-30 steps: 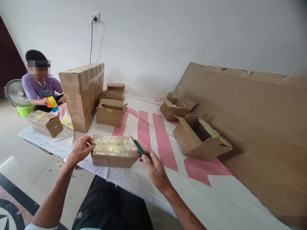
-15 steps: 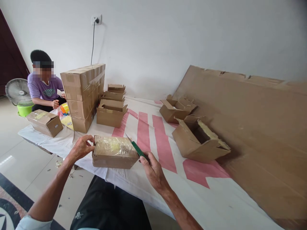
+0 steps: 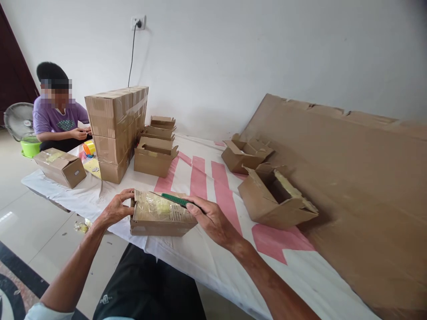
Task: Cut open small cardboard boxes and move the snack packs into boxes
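Note:
A taped cardboard box (image 3: 163, 227) lies in front of me near the table's edge, its top covered by clear, yellowish tape. My left hand (image 3: 117, 208) grips the box's left end, thumb and fingers at the top corner. In my right hand (image 3: 213, 218) is a green utility knife (image 3: 175, 199), held over the box's top with its blade pointing left along the far side. Whether the blade touches the tape I cannot tell.
Stacked closed boxes (image 3: 115, 133) rise behind, beside several open boxes (image 3: 155, 160). Another open box (image 3: 278, 195) stands right, near a large cardboard sheet (image 3: 350, 191). One taped box (image 3: 60, 168) sits left, near a seated person (image 3: 62, 118) and a fan (image 3: 20, 122).
My right hand has moved the knife up and left over the box's top, and the blade now lies flatter. My left hand keeps its hold. The seated person's hands have come together.

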A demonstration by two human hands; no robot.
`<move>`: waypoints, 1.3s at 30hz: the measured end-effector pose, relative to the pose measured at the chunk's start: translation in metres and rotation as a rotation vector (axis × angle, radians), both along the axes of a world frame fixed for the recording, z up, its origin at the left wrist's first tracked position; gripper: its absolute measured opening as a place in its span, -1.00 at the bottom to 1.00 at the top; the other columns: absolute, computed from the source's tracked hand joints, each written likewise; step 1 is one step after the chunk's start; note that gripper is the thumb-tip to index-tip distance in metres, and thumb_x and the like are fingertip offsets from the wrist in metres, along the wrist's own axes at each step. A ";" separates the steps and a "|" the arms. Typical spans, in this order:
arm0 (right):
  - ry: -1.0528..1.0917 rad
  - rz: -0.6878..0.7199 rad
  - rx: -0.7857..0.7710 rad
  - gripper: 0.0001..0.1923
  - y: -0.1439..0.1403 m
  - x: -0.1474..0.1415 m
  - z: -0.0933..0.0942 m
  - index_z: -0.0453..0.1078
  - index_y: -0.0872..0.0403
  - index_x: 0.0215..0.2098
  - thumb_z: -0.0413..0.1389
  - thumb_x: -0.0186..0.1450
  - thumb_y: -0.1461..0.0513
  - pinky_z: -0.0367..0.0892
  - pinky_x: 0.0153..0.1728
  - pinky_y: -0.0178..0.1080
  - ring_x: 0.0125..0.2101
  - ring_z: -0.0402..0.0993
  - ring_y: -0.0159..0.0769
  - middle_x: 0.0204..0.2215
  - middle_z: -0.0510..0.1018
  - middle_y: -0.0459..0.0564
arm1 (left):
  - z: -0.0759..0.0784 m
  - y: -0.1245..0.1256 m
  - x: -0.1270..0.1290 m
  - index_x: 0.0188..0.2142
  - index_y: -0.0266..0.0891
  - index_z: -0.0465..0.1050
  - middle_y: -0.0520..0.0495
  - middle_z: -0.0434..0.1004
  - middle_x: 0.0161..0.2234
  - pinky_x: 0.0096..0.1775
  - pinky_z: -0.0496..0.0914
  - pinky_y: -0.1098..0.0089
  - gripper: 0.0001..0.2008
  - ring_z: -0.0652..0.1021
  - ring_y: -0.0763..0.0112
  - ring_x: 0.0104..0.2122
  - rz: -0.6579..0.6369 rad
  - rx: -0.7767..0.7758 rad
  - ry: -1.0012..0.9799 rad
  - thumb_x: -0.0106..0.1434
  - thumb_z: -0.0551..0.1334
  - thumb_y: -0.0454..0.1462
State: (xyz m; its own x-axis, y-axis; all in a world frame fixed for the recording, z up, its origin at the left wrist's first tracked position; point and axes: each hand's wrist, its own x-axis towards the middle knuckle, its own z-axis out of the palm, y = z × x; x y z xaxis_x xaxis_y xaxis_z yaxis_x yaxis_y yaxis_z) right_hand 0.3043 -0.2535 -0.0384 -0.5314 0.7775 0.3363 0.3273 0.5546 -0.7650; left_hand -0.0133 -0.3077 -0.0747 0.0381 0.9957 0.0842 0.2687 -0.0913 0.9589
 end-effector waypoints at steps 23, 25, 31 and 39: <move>-0.482 0.177 0.140 -0.67 0.021 -0.046 0.057 0.56 0.02 -0.25 -0.01 0.51 0.13 0.23 -0.27 -0.23 -0.34 0.48 -0.27 -0.36 0.63 -0.04 | -0.008 0.000 0.002 -0.12 -0.18 0.69 -0.20 0.41 0.31 -0.16 0.56 0.35 -0.66 0.42 -0.08 0.29 -0.039 0.001 -0.073 0.06 0.42 -0.27; -0.527 0.173 0.163 -0.69 0.022 -0.051 0.058 0.56 0.02 -0.27 0.01 0.50 0.14 0.20 -0.29 -0.23 -0.35 0.47 -0.27 -0.36 0.64 -0.03 | -0.008 0.001 0.001 -0.12 -0.19 0.68 -0.19 0.39 0.33 -0.14 0.56 0.34 -0.65 0.42 -0.08 0.30 -0.028 -0.004 -0.046 0.05 0.43 -0.26; -0.645 0.152 0.250 -0.64 0.023 -0.062 0.067 0.49 0.01 -0.41 0.03 0.50 0.13 0.05 -0.41 -0.23 -0.46 0.38 -0.32 -0.47 0.59 -0.06 | 0.002 -0.001 0.001 -0.16 -0.16 0.69 -0.16 0.44 0.32 -0.05 0.54 0.23 -0.70 0.51 -0.06 0.22 0.029 0.009 0.149 0.07 0.39 -0.23; -0.806 0.137 0.294 -0.55 0.034 -0.044 0.081 0.32 0.03 -0.57 -0.02 0.48 0.13 -0.04 -0.44 -0.18 -0.56 0.21 -0.35 -0.59 0.44 -0.04 | 0.011 0.004 -0.007 -0.15 -0.11 0.70 -0.16 0.54 0.22 0.00 0.53 0.17 -0.67 0.52 -0.05 0.21 -0.002 -0.008 0.256 0.06 0.34 -0.29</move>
State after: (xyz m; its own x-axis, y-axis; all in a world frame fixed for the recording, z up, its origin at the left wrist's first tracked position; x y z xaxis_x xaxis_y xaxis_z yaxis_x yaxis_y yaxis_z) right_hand 0.2604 -0.2198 0.0430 -0.7768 0.6298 -0.0056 0.6235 0.7677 -0.1481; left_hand -0.0204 -0.3037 -0.0632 0.0593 0.9962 0.0640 0.5029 -0.0852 0.8601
